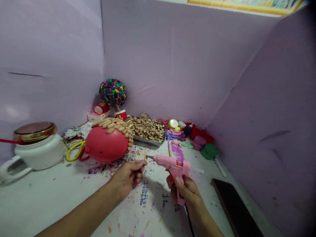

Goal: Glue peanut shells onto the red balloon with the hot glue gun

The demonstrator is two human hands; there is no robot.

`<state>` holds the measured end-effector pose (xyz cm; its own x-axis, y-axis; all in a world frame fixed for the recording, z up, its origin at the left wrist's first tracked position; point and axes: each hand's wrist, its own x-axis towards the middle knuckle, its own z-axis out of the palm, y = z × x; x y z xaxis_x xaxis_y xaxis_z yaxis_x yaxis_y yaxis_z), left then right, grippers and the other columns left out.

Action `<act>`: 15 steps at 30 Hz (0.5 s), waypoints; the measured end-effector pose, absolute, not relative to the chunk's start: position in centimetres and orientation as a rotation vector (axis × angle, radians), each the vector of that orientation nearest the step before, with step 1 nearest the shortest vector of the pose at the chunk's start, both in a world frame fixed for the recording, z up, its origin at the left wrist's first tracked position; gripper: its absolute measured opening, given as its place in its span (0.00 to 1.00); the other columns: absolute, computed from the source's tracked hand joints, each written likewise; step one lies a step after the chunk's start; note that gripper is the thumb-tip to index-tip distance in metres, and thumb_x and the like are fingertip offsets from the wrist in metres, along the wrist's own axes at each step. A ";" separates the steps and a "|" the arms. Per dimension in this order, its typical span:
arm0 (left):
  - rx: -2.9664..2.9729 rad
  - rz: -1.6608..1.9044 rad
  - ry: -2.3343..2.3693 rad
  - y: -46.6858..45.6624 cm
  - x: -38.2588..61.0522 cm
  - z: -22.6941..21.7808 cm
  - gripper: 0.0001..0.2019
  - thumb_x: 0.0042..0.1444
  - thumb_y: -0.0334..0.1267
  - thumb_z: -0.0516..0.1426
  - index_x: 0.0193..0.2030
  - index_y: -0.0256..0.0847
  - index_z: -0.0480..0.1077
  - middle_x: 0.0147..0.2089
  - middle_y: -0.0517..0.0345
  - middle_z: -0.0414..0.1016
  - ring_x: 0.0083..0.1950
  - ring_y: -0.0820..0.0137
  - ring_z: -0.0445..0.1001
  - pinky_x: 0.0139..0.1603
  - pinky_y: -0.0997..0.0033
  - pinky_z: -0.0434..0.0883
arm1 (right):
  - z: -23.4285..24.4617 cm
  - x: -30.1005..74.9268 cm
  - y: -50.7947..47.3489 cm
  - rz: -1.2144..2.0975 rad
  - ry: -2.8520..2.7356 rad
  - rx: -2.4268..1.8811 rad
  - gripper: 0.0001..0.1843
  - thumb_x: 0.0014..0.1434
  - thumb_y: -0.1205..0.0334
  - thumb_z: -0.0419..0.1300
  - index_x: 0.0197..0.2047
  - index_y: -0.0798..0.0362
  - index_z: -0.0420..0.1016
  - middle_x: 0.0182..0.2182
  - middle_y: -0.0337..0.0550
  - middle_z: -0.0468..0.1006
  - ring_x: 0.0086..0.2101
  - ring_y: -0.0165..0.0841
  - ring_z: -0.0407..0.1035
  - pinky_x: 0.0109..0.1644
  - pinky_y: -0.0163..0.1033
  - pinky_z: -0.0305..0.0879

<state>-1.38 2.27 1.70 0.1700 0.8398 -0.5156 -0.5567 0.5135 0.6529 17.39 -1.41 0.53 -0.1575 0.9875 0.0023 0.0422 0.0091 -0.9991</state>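
Note:
My right hand (185,189) grips a pink hot glue gun (172,163), a small red light showing on its side. Its nozzle points left and meets, or nearly meets, a small peanut shell piece (145,159) pinched in the fingertips of my left hand (132,174). Just behind my left hand lies a red balloon (107,144), its top and right side covered with rows of peanut shells (113,125). Further back, a metal tray (150,142) is heaped with loose peanut shells (146,127).
At left stands a white mug (40,153) with a gold-rimmed lid, near yellow-handled scissors (74,151). A multicoloured ball (113,92) rises from a red cup (121,114) at the back. Paint pots and balloons (198,143) crowd the back right; a dark phone (234,205) lies at right.

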 end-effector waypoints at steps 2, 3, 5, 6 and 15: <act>0.348 1.024 0.965 2.3 -1.4 1.7 0.05 0.50 0.26 0.54 0.26 0.31 0.69 0.19 0.63 0.63 0.15 0.83 0.59 0.14 0.84 0.54 | 0.7 17.4 -1.4 1.301 -1.370 -1.153 0.25 0.51 0.40 0.52 0.23 0.55 0.65 0.11 0.33 0.60 0.13 0.23 0.54 0.17 0.30 0.43; 0.349 1.024 0.966 2.3 -1.4 1.7 0.05 0.50 0.26 0.54 0.26 0.31 0.69 0.19 0.63 0.63 0.15 0.83 0.58 0.14 0.84 0.54 | 0.8 17.4 -1.5 1.296 -1.369 -1.161 0.25 0.51 0.40 0.52 0.22 0.55 0.65 0.11 0.33 0.60 0.13 0.23 0.54 0.17 0.30 0.43; 0.349 1.024 0.972 2.3 -1.4 1.7 0.05 0.50 0.26 0.54 0.26 0.31 0.69 0.19 0.63 0.63 0.15 0.83 0.58 0.14 0.84 0.54 | 1.0 17.3 -1.5 1.282 -1.361 -1.185 0.25 0.51 0.40 0.52 0.22 0.55 0.65 0.10 0.33 0.60 0.13 0.23 0.54 0.18 0.30 0.43; 0.350 1.023 0.975 2.3 -1.4 1.7 0.05 0.50 0.27 0.54 0.26 0.31 0.69 0.19 0.63 0.62 0.15 0.83 0.58 0.14 0.84 0.54 | 1.1 17.2 -1.6 1.277 -1.353 -1.195 0.25 0.51 0.40 0.52 0.22 0.55 0.65 0.10 0.33 0.60 0.13 0.23 0.54 0.18 0.30 0.44; 0.353 1.015 0.990 2.2 -1.4 1.8 0.05 0.50 0.27 0.55 0.25 0.31 0.68 0.19 0.63 0.63 0.15 0.83 0.59 0.14 0.84 0.55 | 0.5 17.3 -1.3 1.278 -1.333 -1.140 0.24 0.51 0.41 0.53 0.23 0.55 0.65 0.14 0.33 0.61 0.13 0.23 0.55 0.16 0.31 0.44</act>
